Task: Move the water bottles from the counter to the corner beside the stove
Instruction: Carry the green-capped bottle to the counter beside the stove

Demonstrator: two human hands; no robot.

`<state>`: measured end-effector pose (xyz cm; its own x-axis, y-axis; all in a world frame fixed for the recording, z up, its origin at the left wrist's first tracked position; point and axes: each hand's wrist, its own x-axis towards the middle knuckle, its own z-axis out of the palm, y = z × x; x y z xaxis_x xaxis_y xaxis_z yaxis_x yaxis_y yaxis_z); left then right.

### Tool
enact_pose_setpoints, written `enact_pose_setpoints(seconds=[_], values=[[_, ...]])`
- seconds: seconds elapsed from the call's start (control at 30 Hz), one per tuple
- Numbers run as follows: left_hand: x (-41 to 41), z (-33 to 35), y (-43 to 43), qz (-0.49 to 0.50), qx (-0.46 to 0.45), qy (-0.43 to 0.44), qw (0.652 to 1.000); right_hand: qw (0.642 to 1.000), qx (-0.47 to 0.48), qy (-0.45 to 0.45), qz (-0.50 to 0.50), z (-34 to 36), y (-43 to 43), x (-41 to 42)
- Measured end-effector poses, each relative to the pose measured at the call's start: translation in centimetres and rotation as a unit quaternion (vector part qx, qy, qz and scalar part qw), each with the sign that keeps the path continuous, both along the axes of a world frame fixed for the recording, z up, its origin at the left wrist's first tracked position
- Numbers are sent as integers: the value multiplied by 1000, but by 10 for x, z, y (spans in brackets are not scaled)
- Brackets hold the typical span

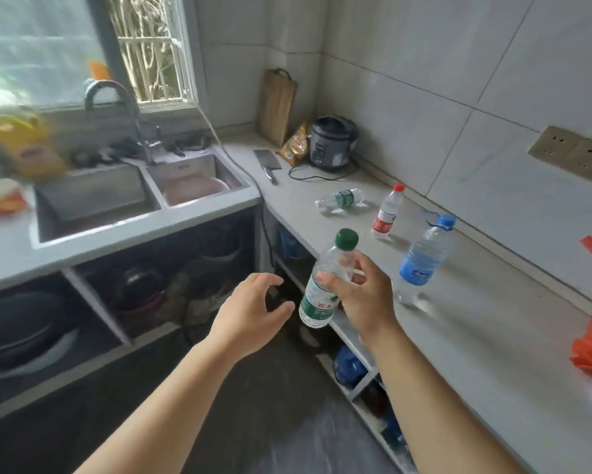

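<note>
Green-capped bottle (316,295) was held tilted, clear of the counter (476,330), right hand (363,295) curled round its upper half for carrying, left hand (253,309) empty, fingers loosely spread, possibly to take it, while red-capped bottle (388,212), blue-capped bottle (422,258) and toppled bottle (340,200) sat on the counter.

The right grip (356,295) holds the held bottle (323,289) tilted, just off the counter (476,354) edge. The left grip (253,313) hangs just left of it, apart, fingers loosely curled round nothing. On the counter, right of the right grip, stands the near bottle (421,258). Beyond it stands the far bottle (388,212), and ahead lies the lying bottle (342,200). Behind that, the rice cooker (333,143) sits in the corner. The sink (116,230) lies ahead-left of the left grip.
</note>
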<state>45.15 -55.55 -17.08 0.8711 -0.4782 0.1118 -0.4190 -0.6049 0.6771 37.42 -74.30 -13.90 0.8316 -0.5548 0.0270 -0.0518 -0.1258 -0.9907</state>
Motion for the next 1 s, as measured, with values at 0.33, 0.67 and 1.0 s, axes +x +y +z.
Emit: enact_pose_setpoints(seconds=[0.33, 0.67, 1.0], values=[[46, 10, 199, 137, -27, -9, 990, 989, -31, -28, 141, 16, 186, 95], [32, 0, 333, 309, -37, 1, 950, 948, -20, -10, 317, 13, 326, 162], [-4, 1, 420, 527, 24, 11, 849, 840, 31, 1, 541, 19, 445, 216]])
